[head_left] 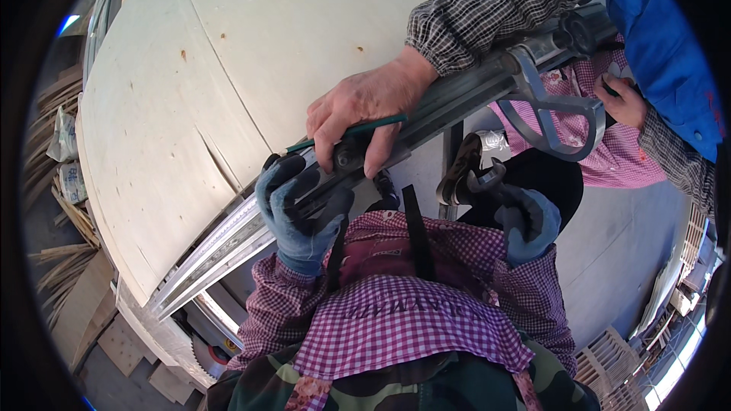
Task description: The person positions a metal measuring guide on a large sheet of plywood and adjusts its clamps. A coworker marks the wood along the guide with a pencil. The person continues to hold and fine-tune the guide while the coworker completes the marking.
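My left hand (295,217), in a blue glove with dark fingertips, is beside a long grey metal rail (449,110). Its fingers are half curled, with the thumb apart from them, and I see nothing held. An open-end wrench (487,176) juts from my gloved right hand (531,222), which is closed on it near my lap. Across the rail rests a co-worker's bare hand (362,110), with a dark green pencil (384,122) under its fingers. Below that hand sits a round black knob (346,157).
A large pale plywood sheet (198,53) spreads along the rail's far side. Toward the right end of the rail stands a looped metal handle (560,125). The co-worker's other hand (623,100) is beyond it. Wood strips (65,274) lie at left; a toothed saw blade (204,358) shows at lower left.
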A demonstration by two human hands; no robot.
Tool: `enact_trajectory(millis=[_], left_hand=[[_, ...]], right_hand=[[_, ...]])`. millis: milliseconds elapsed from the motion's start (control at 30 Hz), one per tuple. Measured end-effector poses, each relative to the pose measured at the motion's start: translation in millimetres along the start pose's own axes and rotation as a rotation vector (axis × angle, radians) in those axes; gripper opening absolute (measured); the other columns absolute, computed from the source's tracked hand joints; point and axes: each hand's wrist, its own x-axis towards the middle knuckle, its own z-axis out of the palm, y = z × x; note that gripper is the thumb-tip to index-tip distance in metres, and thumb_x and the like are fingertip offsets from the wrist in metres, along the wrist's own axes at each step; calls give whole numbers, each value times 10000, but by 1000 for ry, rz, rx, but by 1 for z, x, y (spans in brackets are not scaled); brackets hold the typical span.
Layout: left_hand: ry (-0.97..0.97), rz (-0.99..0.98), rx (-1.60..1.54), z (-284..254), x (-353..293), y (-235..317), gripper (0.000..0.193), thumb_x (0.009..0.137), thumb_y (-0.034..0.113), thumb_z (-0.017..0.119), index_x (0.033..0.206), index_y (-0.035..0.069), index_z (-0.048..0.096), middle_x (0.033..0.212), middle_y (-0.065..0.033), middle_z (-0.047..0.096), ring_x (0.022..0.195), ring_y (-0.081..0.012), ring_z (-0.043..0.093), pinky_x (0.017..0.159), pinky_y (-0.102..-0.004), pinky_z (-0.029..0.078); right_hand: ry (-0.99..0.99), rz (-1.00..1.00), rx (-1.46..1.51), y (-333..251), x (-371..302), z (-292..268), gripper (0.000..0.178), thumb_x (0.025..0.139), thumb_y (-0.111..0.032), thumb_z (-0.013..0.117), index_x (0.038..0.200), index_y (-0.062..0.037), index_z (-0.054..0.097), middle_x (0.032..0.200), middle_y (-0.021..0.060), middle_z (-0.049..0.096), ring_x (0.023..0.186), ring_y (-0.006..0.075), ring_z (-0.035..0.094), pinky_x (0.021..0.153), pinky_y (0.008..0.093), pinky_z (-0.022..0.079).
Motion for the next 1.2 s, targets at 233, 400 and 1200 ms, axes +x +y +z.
enact_trajectory(millis=[233,400,1200], left_hand=[[27,-10,-20,1,0,-2,583,637,206,911,1122,83,611,1221,-137,559,1173,-338,538,1013,-452,446],[21,-9,-39,1,2,-2,573,633,196,914,1106,80,614,1205,-135,570,1157,-331,550,1000,-447,453],[25,1,-5,1,2,-1,534,637,195,910,1078,81,632,1178,-137,578,1131,-335,566,974,-447,469]], right_hand=[[67,-9,16,0,3,5,351,768,-107,690,1055,93,659,746,130,675,534,219,604,503,283,457],[31,42,-3,-4,5,3,353,748,-89,690,1049,93,666,713,118,664,524,213,600,496,280,452],[51,31,-3,-2,6,4,321,756,-83,686,1026,89,672,692,95,653,525,189,607,496,262,464]])
